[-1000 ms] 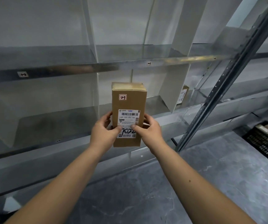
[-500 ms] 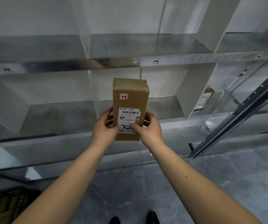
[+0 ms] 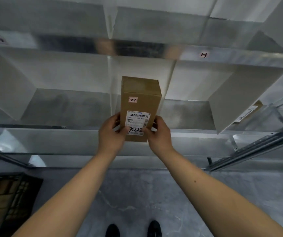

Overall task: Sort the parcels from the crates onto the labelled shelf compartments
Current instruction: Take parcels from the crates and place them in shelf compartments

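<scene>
Compared with a second ago, a crate (image 3: 12, 194) now peeks in at 8 o'clock; left hand (image 3: 110, 134) and right hand (image 3: 160, 134) fingers (image 3: 156, 120) clamp the parcel (image 3: 140, 106) upright at centre before the shelf (image 3: 51, 141), mid-carry, so next I reckon it needs the compartment matching its 2-3 tag (image 3: 133, 100).

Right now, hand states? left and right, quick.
Left hand: fingers curled round the cardboard parcel, gripping its lower left side.
Right hand: gripping the same parcel on its lower right side.
</scene>
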`<state>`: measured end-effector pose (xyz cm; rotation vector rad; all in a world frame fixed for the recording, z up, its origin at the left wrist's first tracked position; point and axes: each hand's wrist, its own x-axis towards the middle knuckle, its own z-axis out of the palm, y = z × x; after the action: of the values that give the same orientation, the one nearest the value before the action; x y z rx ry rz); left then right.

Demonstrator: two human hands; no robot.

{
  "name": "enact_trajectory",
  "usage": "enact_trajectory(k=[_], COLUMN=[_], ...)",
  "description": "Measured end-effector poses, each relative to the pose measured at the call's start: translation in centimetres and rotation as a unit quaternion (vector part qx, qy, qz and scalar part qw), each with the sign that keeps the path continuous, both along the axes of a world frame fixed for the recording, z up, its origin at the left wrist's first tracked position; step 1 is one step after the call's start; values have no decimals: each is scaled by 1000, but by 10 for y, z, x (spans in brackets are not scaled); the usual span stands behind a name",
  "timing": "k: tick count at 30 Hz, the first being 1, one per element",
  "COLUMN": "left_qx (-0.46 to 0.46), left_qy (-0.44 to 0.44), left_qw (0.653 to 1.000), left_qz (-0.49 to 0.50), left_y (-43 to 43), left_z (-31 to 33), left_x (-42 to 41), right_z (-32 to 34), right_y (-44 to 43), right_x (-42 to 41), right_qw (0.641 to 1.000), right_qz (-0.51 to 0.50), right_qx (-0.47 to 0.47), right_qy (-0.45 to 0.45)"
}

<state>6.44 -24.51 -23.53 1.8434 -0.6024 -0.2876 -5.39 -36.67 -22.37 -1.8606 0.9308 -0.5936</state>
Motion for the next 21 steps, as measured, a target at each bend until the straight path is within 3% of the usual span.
enact_trajectory(k=[13, 21], left_qx=[-64, -69], left_qy=[-12, -67], left_qw=[998, 995], left_qz=[-7, 30], left_y=[-22, -56], left_z=[-68, -78], left_x=[28, 33], right_z=[-77, -77], right_y=[-18, -49], right_x=[31, 51], right_qw=[991, 987], right_qz=[-8, 3], right_qx=[-129, -158], right_qy=[-26, -2])
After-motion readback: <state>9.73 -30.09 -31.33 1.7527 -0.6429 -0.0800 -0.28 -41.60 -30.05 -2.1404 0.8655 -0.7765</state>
